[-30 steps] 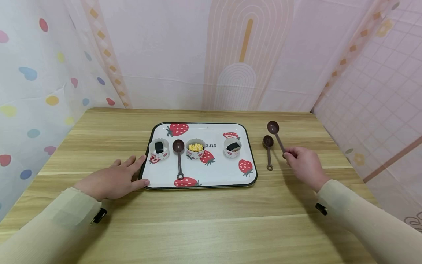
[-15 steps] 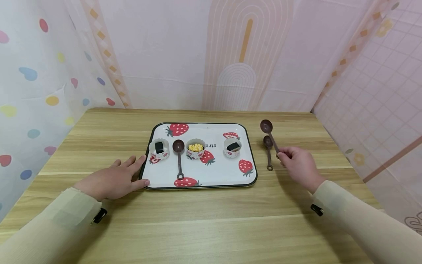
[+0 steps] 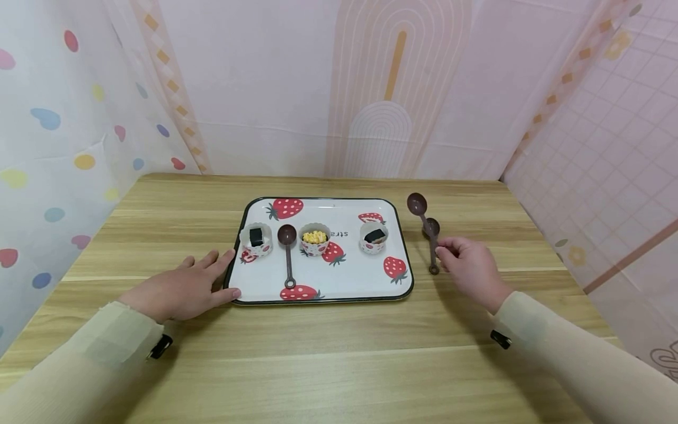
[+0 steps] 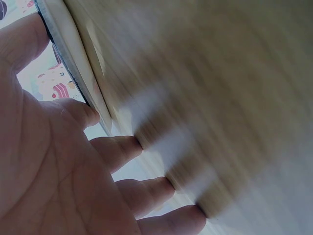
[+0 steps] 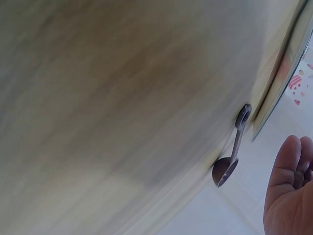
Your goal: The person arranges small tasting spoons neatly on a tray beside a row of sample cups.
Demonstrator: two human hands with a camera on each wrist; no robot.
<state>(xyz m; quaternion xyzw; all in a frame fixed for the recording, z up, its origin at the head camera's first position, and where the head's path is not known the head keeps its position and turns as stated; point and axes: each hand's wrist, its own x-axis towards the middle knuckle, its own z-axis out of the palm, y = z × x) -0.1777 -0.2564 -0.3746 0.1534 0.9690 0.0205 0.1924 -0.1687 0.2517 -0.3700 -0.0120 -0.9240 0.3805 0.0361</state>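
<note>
Right hand (image 3: 470, 270) pinches the handle of a dark brown, round-bowled, long-handled spoon (image 3: 417, 204), to the right of a white, black-rimmed, strawberry-print tray (image 3: 355, 284); bowl points away and leftward, long axis slanting across a smaller dark brown, ring-ended spoon (image 3: 435, 227) in the head view. Left hand (image 3: 182, 290), fingers spread, rests at the tray's left edge. Surface: pale wood-grain tabletop (image 3: 339, 353); around it, pale cloth hangings (image 3: 254, 88) with pastel prints, dots at left, grid at right.
</note>
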